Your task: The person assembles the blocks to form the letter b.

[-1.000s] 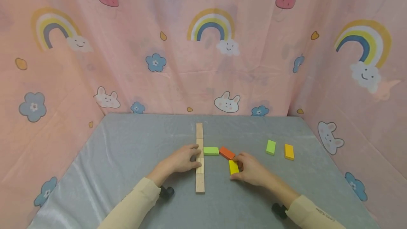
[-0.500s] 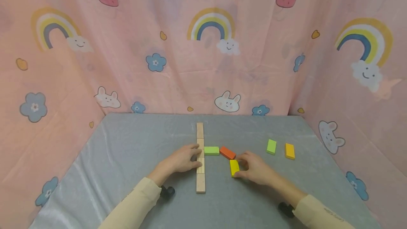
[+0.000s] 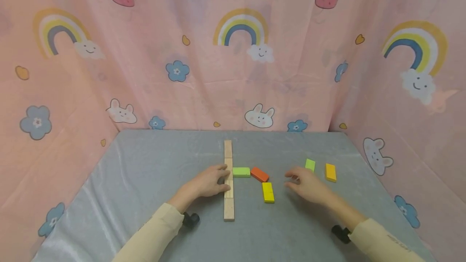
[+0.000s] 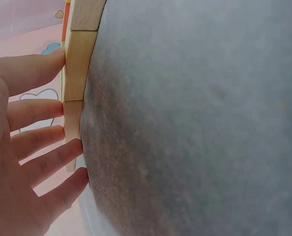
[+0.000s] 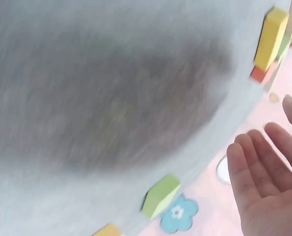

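The left hand (image 3: 209, 182) lay at the left side of the row of pale wooden blocks (image 3: 228, 209), which ran from near to far. Its thumb and fingers were almost straight and spread apart, and some of the tips touched the row but did not grip it.

The right hand (image 3: 309, 184) was above the grey cloth (image 3: 174, 153), to the right of the yellow block (image 3: 268, 193) and apart from it. The fingers were relaxed, the thumb stood away from them, and nothing was held.

The yellow block lay lengthwise at the near right end of the red-orange block (image 3: 259, 174). To the left, a light green block (image 3: 241, 172) filled the space up to the row. Whether these ends touched, one cannot tell.

Farther right lay a second green block (image 3: 310, 163), partly hidden behind the right hand, and an orange-yellow block (image 3: 330, 172).
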`<state>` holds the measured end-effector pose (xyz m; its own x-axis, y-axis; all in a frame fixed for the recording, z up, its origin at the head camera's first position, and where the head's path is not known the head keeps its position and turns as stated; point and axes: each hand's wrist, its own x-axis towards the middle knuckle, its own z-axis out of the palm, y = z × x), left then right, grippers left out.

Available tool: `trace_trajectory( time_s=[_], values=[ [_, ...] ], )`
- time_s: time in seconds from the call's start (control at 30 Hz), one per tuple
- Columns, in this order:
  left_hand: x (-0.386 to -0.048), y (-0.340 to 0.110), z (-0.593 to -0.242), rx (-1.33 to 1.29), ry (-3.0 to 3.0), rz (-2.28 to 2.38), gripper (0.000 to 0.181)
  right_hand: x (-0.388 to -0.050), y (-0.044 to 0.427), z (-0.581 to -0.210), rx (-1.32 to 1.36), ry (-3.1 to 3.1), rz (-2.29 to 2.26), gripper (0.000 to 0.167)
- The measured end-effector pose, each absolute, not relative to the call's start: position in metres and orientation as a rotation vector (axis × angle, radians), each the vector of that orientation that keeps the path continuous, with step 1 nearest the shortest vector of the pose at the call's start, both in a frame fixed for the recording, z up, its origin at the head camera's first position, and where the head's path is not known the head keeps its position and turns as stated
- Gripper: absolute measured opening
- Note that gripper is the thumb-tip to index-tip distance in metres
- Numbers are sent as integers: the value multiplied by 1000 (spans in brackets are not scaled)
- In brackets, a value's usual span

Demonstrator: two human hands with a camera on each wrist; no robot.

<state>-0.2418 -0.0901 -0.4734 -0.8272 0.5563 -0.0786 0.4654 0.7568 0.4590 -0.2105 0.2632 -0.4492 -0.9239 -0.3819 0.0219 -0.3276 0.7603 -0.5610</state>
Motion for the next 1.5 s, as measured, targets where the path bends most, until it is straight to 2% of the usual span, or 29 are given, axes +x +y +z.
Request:
trace_trajectory(
  time_s=[0.5, 0.73, 1.2, 1.5],
  values=[
    [-240, -90, -472, 802, 2754, 631, 57, -233, 303, -442, -482, 3041, -873, 30],
    [-240, -90, -472, 801, 2750, 633, 57, -244, 318, -450, -303, 3021, -963, 39],
    [-242, -90, -473, 804, 2746, 628, 57, -252, 334, -464, -134, 2925, -1055, 58],
    [-242, -89, -473, 792, 2751, 616, 57, -251, 338, -469, -165, 2901, -1069, 59]
  ],
)
